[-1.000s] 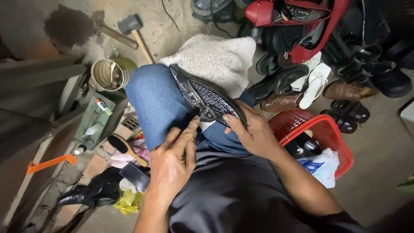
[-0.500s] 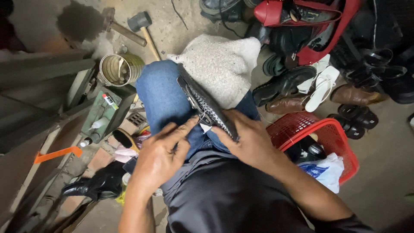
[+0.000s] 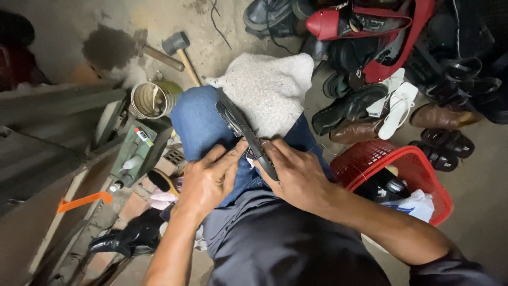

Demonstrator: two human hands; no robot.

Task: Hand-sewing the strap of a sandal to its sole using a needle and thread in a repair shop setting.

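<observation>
The left hand [image 3: 209,180] pinches the near end of a black shoe sole [image 3: 244,130] from its left edge, fingers curled against it. The right hand [image 3: 296,177] clamps the same end from the right, fingertips on top. The sole stands on edge along the denim-clad knee [image 3: 198,124], running away toward a grey cloth [image 3: 270,87]. A red basket [image 3: 418,172] sits to the right, a tin can [image 3: 151,99] and hammer [image 3: 177,50] beyond the knee.

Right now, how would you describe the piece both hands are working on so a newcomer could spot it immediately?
Start at the blue-jeaned knee at centre. Lying across it is a long, narrow black sandal, pinched near its lower end by the left hand and right hand. Unlike the piled shoes on the floor, it rests on the lap.
</observation>
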